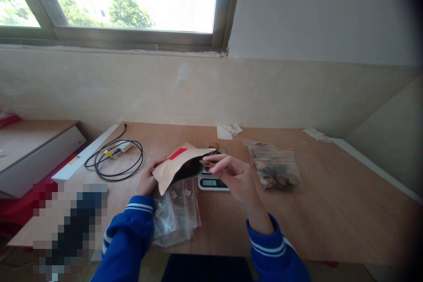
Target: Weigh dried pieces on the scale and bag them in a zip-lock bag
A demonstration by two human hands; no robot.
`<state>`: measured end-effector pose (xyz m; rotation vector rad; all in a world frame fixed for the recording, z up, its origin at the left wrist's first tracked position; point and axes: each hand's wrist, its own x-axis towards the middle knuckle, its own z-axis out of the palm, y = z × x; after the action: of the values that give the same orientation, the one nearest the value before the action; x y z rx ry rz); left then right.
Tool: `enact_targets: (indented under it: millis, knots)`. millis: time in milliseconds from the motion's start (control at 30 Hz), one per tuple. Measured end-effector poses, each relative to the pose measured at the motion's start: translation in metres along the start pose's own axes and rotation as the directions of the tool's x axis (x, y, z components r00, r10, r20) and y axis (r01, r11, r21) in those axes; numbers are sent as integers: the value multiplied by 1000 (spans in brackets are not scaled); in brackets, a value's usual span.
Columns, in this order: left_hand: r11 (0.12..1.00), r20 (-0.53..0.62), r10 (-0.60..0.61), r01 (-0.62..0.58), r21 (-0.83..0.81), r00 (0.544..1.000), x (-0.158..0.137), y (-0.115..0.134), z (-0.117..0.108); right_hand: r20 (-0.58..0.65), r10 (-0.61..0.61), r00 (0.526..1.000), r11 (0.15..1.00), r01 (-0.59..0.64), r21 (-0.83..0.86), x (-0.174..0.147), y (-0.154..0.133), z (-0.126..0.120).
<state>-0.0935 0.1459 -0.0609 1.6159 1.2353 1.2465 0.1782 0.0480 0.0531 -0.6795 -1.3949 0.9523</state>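
My left hand point(147, 181) grips the left end of a brown kraft paper bag point(181, 164) with a red patch. Tilted on its side, the bag has its dark mouth facing right and toward me. At that mouth, my right hand point(238, 179) pinches a small brown dried piece point(206, 164), its exact kind unclear. Below and behind the hands stands a small white digital scale point(214, 185), its pan mostly hidden. Clear zip bags point(173, 218) lie in front of the paper bag. Right of the scale are zip bags filled with dark brown dried pieces point(277, 172).
A coiled black cable point(99, 165) and a white adapter point(123, 146) lie at the table's back left. Crumpled tissue point(233, 130) rests at the back edge, with more white paper point(317, 135) farther right. A blurred-out dark object point(79, 220) is at front left.
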Motion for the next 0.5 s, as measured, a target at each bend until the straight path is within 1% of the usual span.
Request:
enact_targets:
  millis: [67, 167, 233, 333, 500]
  knots:
    - [1000, -22, -1, 2, 22, 1000, 1, -1, -1, -81, 4, 997, 1000, -2, 19, 0, 8, -10]
    - [997, -106, -44, 51, 66, 993, 4, -10, -2, -218, 4, 976, 1000, 2, 29, 6, 26, -25]
    - [992, -144, -80, 92, 82, 986, 6, -17, -2, -265, 30, 964, 1000, -28, 11, 14, 43, -33]
    - [992, -141, -102, 111, 62, 985, 6, -22, -1, -259, 59, 964, 994, -82, -78, 34, 72, -38]
    - [992, -135, -111, 118, 46, 985, 6, -26, -2, -162, 33, 986, 950, -81, -302, 62, 117, -39]
